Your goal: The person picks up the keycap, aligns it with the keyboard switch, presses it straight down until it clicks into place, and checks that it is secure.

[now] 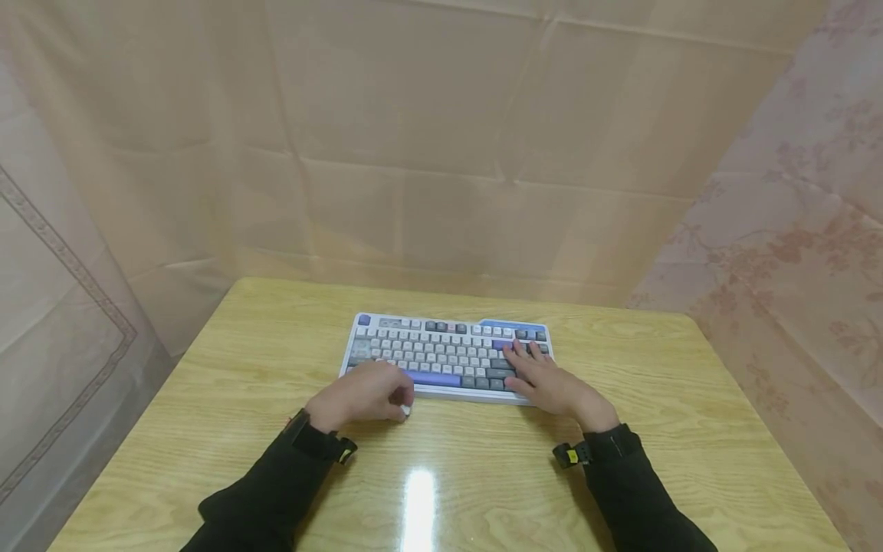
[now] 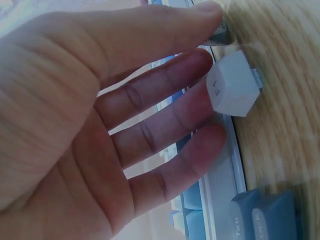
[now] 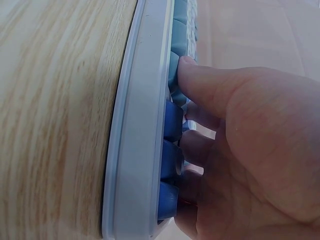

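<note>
A white and grey keyboard (image 1: 448,393) with purple accents lies on the wooden table. My left hand (image 1: 362,395) is over its front left part, fingers curled, holding a small white keycap (image 2: 232,85) at the fingertips. The keycap's marking is hard to read, and its stem faces away from the fingers. My right hand (image 1: 548,383) rests with spread fingers on the keyboard's right end, the thumb (image 3: 200,82) touching a grey-green key. Two bluish keycaps (image 2: 275,215), one marked Tab, stand beside the keyboard frame in the left wrist view; my hand hides them in the head view.
The wooden table (image 1: 655,399) extends around the keyboard on every side. Beige cloth (image 1: 441,153) hangs behind its far edge. Patterned cloth (image 1: 793,253) hangs on the right, and pale cloth (image 1: 55,322) on the left.
</note>
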Action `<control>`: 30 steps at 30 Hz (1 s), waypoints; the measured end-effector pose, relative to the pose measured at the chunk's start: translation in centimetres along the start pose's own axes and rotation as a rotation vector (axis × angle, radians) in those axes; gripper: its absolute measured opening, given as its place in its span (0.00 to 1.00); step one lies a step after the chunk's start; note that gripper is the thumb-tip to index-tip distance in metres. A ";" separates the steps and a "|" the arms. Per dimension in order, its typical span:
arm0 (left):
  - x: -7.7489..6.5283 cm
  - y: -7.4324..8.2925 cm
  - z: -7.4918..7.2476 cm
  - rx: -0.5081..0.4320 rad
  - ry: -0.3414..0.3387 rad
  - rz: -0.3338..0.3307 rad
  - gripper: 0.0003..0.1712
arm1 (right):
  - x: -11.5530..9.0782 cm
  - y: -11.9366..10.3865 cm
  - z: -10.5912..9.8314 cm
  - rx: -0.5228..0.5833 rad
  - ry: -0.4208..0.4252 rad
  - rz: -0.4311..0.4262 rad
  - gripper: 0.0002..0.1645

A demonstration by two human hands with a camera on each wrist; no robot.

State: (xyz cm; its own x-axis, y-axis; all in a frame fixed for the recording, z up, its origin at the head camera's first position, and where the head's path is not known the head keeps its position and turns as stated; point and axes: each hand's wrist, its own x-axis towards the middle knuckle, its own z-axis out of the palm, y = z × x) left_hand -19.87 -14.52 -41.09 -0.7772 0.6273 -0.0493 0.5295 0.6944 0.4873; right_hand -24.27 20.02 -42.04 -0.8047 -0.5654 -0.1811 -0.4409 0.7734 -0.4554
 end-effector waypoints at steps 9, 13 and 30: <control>-0.1 0.1 0.1 -0.011 -0.001 0.033 0.12 | 0.0 0.0 0.0 0.005 0.007 -0.003 0.40; -0.2 0.3 -0.1 -0.032 -0.006 0.033 0.12 | 0.0 -0.1 0.0 0.006 0.009 -0.008 0.40; 0.0 0.6 -0.1 -0.088 -0.067 0.053 0.16 | -0.1 0.0 -0.2 0.014 0.007 -0.017 0.40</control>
State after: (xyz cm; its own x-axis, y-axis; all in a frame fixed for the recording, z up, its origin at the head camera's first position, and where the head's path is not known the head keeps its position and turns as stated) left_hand -19.55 -14.18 -40.75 -0.7226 0.6868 -0.0783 0.5352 0.6277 0.5653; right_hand -24.30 20.09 -41.81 -0.8001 -0.5762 -0.1670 -0.4487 0.7596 -0.4708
